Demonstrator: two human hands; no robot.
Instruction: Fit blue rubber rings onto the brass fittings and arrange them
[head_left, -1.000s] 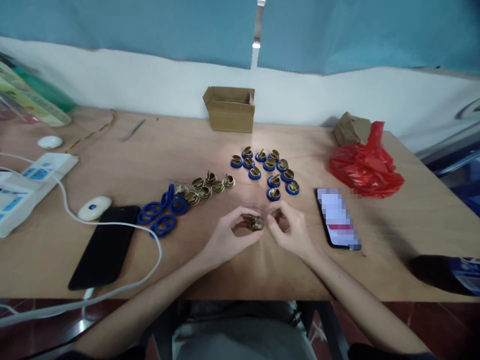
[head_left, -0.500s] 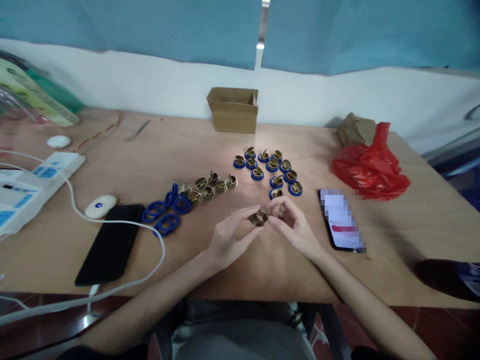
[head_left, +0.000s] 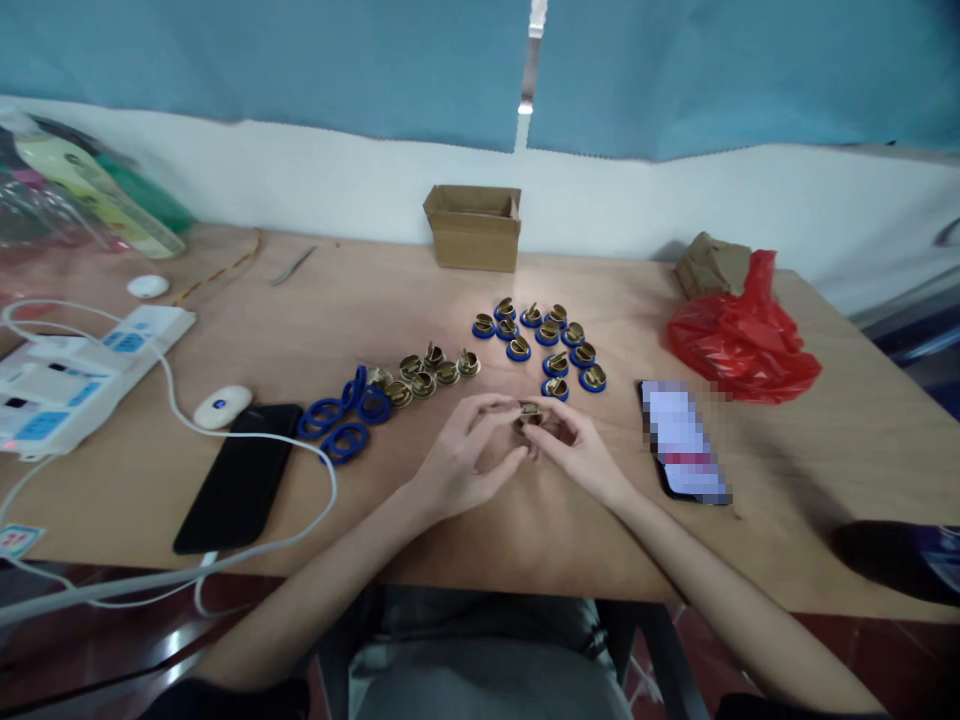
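Note:
My left hand (head_left: 472,455) and my right hand (head_left: 574,445) meet above the table's front half, with fingers curled in a pinch. Between their fingertips is a small brass-coloured round metal piece (head_left: 529,411), partly hidden by the fingers. Left of the hands lie several similar brass-coloured pieces (head_left: 423,384) with raised clips and no blue ring. Loose blue rings (head_left: 346,442) are heaped beside them. Beyond my right hand, several brass-coloured pieces (head_left: 556,362) sit in blue rings on the tabletop.
A black phone (head_left: 238,480) with a white cable and a white power strip (head_left: 112,350) lie left. Another phone (head_left: 684,440), its screen lit, and a red plastic bag (head_left: 742,345) are right. An open cardboard box (head_left: 478,245) stands at the back; a dark bottle (head_left: 896,555) lies front right.
My hands have come closer together, and the brass-coloured piece between them has turned and risen slightly. My right fingers now cover more of it. The whole view has shifted slightly.

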